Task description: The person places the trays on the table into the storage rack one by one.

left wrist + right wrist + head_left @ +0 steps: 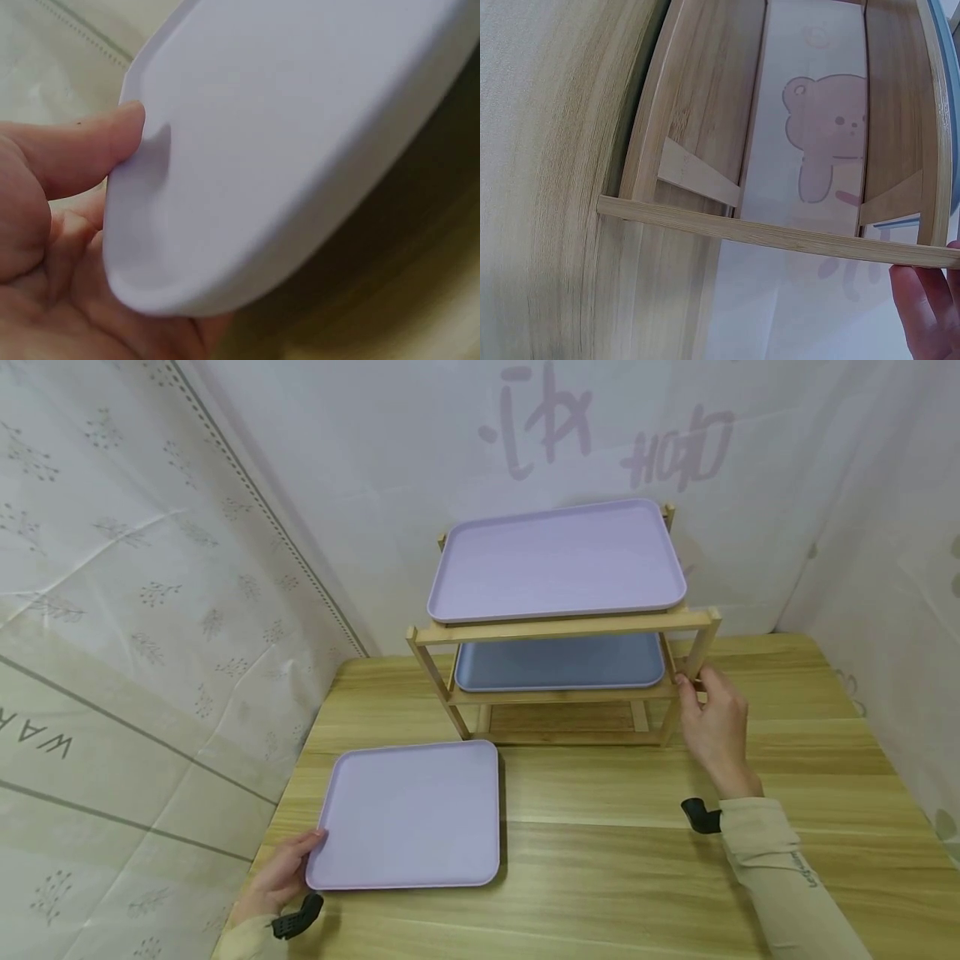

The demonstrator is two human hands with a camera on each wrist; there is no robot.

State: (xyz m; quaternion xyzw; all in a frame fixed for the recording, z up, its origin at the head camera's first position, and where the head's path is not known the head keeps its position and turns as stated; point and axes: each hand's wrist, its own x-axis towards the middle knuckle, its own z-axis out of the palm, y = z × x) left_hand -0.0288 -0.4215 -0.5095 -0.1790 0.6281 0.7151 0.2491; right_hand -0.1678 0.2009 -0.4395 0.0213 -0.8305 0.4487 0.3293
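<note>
My left hand (281,872) holds a light purple tray (408,818) by its left edge near the front corner. In the left wrist view the thumb (112,142) lies over the rim, with the other fingers beneath the tray. A shadow shows along the tray's right side. My right hand (716,722) grips the right end of a three-tier wooden rack (562,628) at middle-shelf height. In the right wrist view, fingertips (919,296) rest at the rack's upright. Another purple tray (558,560) lies on the top tier, and a blue-looking tray (558,662) on the middle one.
The rack's bottom shelf (562,718) shows bare wood slightly above the wooden table (600,860). Printed cloth (337,460) hangs behind and at both sides. Black wrist mounts (701,817) sit at both sleeves.
</note>
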